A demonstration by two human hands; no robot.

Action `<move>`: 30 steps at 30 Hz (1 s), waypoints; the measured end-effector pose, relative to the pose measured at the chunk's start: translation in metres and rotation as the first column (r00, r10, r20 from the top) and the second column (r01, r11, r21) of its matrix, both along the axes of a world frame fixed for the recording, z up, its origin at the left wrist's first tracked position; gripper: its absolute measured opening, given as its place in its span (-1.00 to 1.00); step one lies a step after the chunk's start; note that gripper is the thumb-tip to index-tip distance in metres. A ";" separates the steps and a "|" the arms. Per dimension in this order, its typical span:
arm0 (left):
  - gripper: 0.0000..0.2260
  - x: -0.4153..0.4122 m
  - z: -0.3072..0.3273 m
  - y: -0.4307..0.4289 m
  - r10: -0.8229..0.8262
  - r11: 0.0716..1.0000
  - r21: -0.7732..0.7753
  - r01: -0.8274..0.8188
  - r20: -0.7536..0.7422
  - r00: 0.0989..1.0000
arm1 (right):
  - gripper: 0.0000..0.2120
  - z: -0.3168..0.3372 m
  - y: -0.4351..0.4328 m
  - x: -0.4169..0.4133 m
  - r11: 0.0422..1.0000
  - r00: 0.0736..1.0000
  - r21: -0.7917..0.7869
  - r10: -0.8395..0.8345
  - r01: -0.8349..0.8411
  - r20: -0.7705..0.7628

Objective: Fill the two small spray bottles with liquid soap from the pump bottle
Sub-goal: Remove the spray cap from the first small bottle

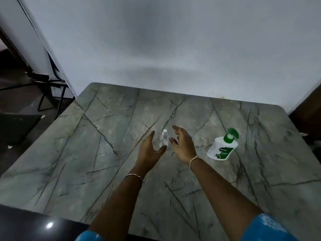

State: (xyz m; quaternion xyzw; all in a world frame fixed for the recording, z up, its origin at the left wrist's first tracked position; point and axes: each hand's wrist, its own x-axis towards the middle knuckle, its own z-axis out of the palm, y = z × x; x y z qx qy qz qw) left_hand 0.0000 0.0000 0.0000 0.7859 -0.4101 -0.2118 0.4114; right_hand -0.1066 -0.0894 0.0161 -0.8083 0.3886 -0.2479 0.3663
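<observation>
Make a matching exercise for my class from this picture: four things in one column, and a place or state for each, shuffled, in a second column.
Things
1. pump bottle
2. spray bottle
3. left hand
4. right hand

Places or states
A. upright between the two hands
B. open, left of the small clear bottle
C. white with a green pump, far right on the table
D. open, between the small bottle and the white one

Pairs: 1-C, 2-A, 3-B, 4-D
</observation>
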 end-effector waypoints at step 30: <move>-0.71 0.026 -0.093 -0.062 0.030 0.966 -0.257 0.004 0.127 0.991 | -0.80 -0.073 -0.050 0.045 0.901 0.963 -0.429 0.061 0.059 0.261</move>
